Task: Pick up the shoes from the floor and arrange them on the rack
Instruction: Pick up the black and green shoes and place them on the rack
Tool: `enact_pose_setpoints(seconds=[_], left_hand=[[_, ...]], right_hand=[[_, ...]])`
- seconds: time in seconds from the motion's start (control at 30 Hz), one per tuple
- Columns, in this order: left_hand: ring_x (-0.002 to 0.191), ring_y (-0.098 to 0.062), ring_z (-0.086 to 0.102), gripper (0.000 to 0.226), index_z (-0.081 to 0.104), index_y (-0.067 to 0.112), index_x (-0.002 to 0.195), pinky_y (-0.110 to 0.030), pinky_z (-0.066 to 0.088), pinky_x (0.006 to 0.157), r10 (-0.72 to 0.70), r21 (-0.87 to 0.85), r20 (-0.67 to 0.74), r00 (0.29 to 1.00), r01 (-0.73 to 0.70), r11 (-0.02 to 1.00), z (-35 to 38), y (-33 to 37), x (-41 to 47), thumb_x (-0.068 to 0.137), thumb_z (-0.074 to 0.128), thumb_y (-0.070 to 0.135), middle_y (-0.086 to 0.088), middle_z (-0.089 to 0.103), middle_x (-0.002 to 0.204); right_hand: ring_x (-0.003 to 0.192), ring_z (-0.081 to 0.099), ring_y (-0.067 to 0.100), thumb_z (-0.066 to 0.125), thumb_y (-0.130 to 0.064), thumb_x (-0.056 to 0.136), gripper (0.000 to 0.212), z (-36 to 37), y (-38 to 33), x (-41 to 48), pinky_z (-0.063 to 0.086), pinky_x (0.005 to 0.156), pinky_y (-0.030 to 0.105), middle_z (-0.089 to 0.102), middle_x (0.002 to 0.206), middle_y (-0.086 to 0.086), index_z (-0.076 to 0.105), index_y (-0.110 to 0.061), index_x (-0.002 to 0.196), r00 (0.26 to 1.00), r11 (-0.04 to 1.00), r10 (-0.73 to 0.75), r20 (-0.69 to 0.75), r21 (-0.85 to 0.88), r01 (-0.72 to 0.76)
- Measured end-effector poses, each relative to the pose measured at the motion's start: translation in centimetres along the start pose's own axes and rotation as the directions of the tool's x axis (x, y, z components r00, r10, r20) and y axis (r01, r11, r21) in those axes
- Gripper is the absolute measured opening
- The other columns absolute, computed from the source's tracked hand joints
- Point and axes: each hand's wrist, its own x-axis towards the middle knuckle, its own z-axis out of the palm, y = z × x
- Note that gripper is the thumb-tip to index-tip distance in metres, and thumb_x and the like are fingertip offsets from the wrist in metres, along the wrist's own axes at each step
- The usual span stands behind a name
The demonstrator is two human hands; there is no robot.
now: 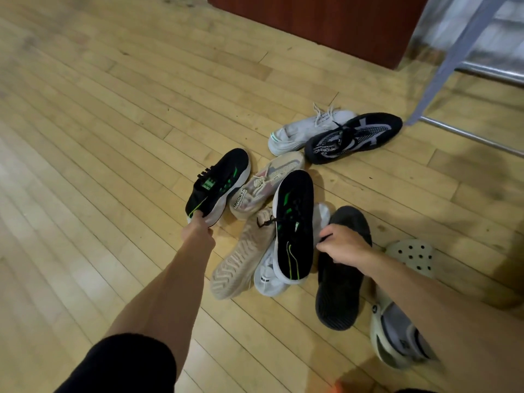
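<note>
- Left hand clamps its fingers round the heel of a black-and-green sneaker, toe pointing away, at the left edge of the pile on the wooden floor.
- Right hand curls onto the rim of a dark grey shoe, pinching it just beside the matching green-striped sneaker.
- Risk: that mate lies across a beige sneaker and a white sneaker, so a careless lift could tumble the heap.
- A heel-only grip may let the shoe swing and slip.
- Rack rails sit well apart, upper right, which looks like a long carry with both hands loaded.
</note>
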Motion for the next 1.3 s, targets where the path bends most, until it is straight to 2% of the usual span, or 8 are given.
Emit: enact_pose_setpoints(seconds=[0.2,0.53,0.6,0.73,0.87,0.97,1.13,1.3], left_hand=[[0.072,-0.019,0.066,0.047,0.053,-0.001,0.124,-0.027,0.054,0.059,0.084,-0.040,0.283,0.955,-0.075,0.996,-0.2,0.8,-4.2,0.082,0.068,0.010,-0.016,0.063,0.116],[0.085,-0.026,0.068,0.012,0.066,-0.002,0.095,-0.035,0.057,0.082,0.128,-0.083,0.740,0.660,-0.100,0.992,2.1,-6.2,-17.9,0.083,0.063,-0.004,-0.016,0.071,0.093],[0.093,-0.031,0.067,0.025,0.065,-0.003,0.105,-0.042,0.054,0.088,0.133,-0.036,0.798,0.588,-0.174,0.984,2.8,-7.4,-19.0,0.080,0.066,-0.005,-0.021,0.069,0.102],[0.094,-0.023,0.067,0.030,0.063,0.012,0.104,-0.039,0.054,0.089,0.081,0.181,0.882,0.465,-0.492,0.852,3.2,-8.1,-18.8,0.078,0.077,0.014,-0.010,0.070,0.102],[0.088,-0.014,0.062,0.033,0.067,0.020,0.101,-0.030,0.050,0.082,0.124,0.440,0.837,0.533,-0.790,0.428,2.4,-7.7,-15.6,0.086,0.061,0.049,0.004,0.066,0.095],[0.073,-0.018,0.056,0.034,0.064,0.010,0.087,-0.028,0.043,0.066,0.281,0.642,0.729,0.624,-0.766,0.038,2.1,-7.8,-11.8,0.094,0.049,0.040,-0.003,0.062,0.081],[0.053,-0.013,0.051,0.033,0.054,0.004,0.086,-0.022,0.040,0.048,0.038,0.746,0.656,0.753,-0.656,0.118,2.8,-8.6,-10.4,0.092,0.054,0.036,-0.002,0.054,0.061],[0.082,-0.024,0.058,0.042,0.059,0.002,0.116,-0.029,0.047,0.061,0.024,0.789,0.589,0.808,-0.581,0.199,3.6,-9.4,-10.3,0.090,0.058,0.034,-0.010,0.060,0.092]], right_hand=[[0.107,0.063,0.036,0.056,-0.016,0.092,0.037,-1.1,-2.3,-2.6,0.052,0.094,0.049,0.064,0.118,0.025,0.058,0.006,0.123,0.998,0.998,-0.042,-0.044,0.051,0.045],[0.099,0.065,0.028,0.065,-0.034,0.089,0.030,-3.1,-3.9,-3.7,0.058,0.075,0.035,0.065,0.114,0.014,0.062,-0.010,0.106,0.987,0.741,0.013,-0.158,0.664,0.097],[0.083,0.067,0.027,0.070,-0.018,0.086,0.012,-3.9,-2.5,-4.0,0.059,0.072,0.035,0.066,0.102,0.015,0.059,-0.012,0.086,0.970,0.709,0.101,-0.219,0.700,0.084],[0.092,0.067,0.032,0.067,-0.006,0.087,0.018,-4.4,0.3,-3.7,0.057,0.070,0.034,0.065,0.107,0.019,0.057,-0.005,0.102,0.966,0.654,0.212,-0.145,0.756,-0.030],[0.076,0.065,0.025,0.067,-0.007,0.087,0.031,-4.2,2.5,-2.4,0.053,0.051,0.029,0.064,0.105,0.019,0.057,0.000,0.116,0.958,0.726,0.272,-0.093,0.673,-0.141],[0.083,0.061,0.026,0.064,-0.011,0.089,0.034,-3.9,4.4,-1.4,0.051,0.056,0.030,0.061,0.099,0.015,0.056,-0.001,0.121,0.940,0.841,0.334,-0.063,0.470,-0.268],[0.070,0.061,0.027,0.061,-0.019,0.085,0.018,-3.6,4.2,-0.8,0.058,0.077,0.040,0.060,0.081,0.014,0.057,-0.005,0.097,0.940,0.928,0.317,-0.126,0.248,-0.280],[0.104,0.059,0.034,0.064,-0.010,0.089,0.042,-2.6,5.0,-0.6,0.056,0.063,0.039,0.053,0.128,0.017,0.050,-0.002,0.128,0.930,0.829,0.335,0.150,0.423,-0.367]])
